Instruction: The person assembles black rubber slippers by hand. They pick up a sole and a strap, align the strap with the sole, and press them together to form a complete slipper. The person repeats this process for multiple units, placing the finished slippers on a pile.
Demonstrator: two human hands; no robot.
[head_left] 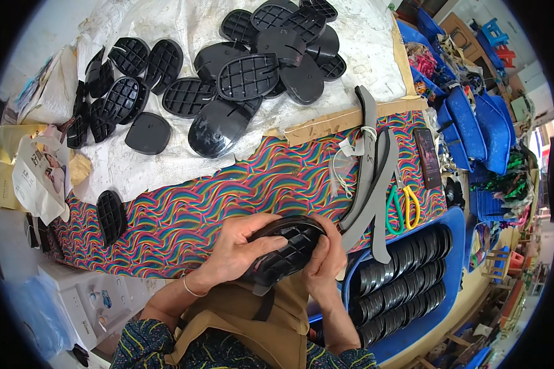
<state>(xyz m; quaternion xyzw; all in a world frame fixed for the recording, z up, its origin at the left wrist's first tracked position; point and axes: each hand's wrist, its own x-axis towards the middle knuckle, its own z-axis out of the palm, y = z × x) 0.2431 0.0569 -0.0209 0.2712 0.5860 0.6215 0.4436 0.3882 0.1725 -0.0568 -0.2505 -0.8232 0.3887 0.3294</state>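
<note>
Both my hands hold one black shoe sole (289, 246) with a gridded underside, close to my body above a tan apron. My left hand (240, 246) grips its left side with fingers laid over the top. My right hand (326, 255) wraps the right end. Grey straps (370, 184) lie just right of my hands on the rainbow-patterned cloth (215, 197). A heap of similar black soles (246, 77) covers a white sheet (166, 160) farther back.
A blue tray (455, 221) at the right holds rows of stacked black pieces. Scissors with green and yellow handles (403, 209) and a dark phone (428, 157) lie near it. Blue bins (474, 123) stand at far right. A single sole (111, 215) and bags (40, 175) lie left.
</note>
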